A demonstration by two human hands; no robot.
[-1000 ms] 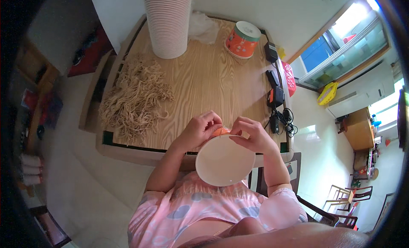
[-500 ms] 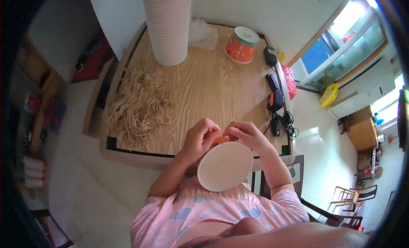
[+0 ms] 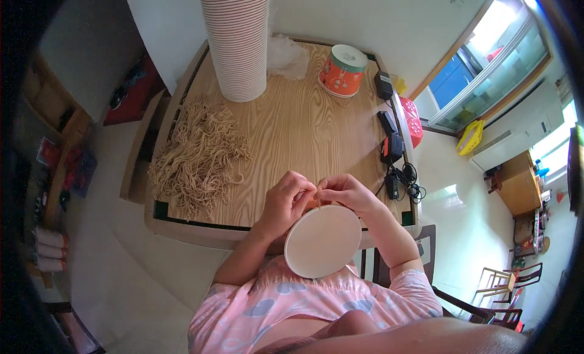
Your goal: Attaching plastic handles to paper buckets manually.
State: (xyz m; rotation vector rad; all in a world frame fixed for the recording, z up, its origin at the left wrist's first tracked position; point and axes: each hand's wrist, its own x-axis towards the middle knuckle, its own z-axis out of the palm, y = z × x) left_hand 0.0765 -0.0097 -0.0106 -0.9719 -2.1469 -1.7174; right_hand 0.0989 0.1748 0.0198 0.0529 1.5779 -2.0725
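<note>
In front of my chest, at the table's near edge, is a paper bucket (image 3: 322, 241) with its round white face turned up toward me. A bit of its orange wall shows behind that face. Just past its far rim, my left hand (image 3: 286, 199) and my right hand (image 3: 350, 194) meet, each in a pinch. Between their fingertips runs a short tan cord (image 3: 319, 200), mostly covered by the fingers. How the cord joins the bucket cannot be made out. A loose heap of similar tan cords (image 3: 198, 159) lies on the table's left side.
A tall stack of white paper buckets (image 3: 236, 49) rises at the back left of the wooden table (image 3: 292, 129), beside a crumpled clear bag (image 3: 287, 57). Another orange and green bucket (image 3: 342, 77) stands at the back right. Black power adapters (image 3: 392, 148) and cables line the right edge.
My fingertips have drawn closer together over the cord. The bucket's white face has tilted slightly and sits a little lower in view; the whole view has shifted slightly.
</note>
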